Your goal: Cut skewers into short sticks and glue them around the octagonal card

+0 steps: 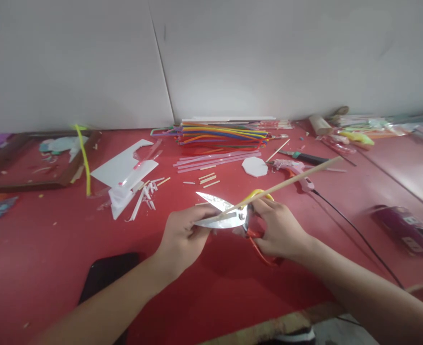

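Observation:
My right hand (285, 230) is closed round the handles, one yellow and one red, of a pair of scissors (235, 221). Their blades stand apart and point left. A thin wooden stick (298, 178) runs between the blades and slants up to the right, over the right hand. At its lower end, my left hand (181, 239) pinches the stick close to the blades; the fingertips are partly hidden behind the lower blade. Just beyond the scissors lie several short cut stick pieces (207, 180). A white octagonal piece (254, 166) lies flat past the yellow handle.
A pink glue gun (292, 168) with a black cord and dark-handled pliers (312, 158) lie at right. Colourful pipe cleaners (222, 134) are piled by the wall. White scraps (125, 167) and a wooden frame (28, 184) are left. A black phone (107, 273) lies under my left forearm; a purple can (407, 227) is right.

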{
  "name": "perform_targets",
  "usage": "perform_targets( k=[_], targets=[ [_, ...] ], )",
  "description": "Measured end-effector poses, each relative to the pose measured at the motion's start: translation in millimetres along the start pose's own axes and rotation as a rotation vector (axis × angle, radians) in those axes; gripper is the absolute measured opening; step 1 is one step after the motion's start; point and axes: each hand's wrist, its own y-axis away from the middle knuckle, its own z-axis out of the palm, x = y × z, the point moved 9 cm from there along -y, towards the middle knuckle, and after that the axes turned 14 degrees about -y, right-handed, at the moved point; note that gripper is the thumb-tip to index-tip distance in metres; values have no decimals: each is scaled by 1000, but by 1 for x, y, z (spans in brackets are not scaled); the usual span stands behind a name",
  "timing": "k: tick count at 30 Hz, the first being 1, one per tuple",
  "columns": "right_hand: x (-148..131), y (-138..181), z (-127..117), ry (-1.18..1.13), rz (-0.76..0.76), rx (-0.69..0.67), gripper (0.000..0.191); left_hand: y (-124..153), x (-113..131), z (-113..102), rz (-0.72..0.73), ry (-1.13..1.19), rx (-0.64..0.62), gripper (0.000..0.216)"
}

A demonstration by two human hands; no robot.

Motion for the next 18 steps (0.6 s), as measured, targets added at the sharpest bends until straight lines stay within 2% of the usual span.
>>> perform_targets(
  k=[11, 18],
  targets=[
    [-6, -3, -1, 19, -123, 24, 26, 1, 6, 0, 109, -74, -3, 23],
    [-6, -3, 2, 23, -92, 2, 23, 1, 7, 2, 117, -75, -6, 21]
  ],
)
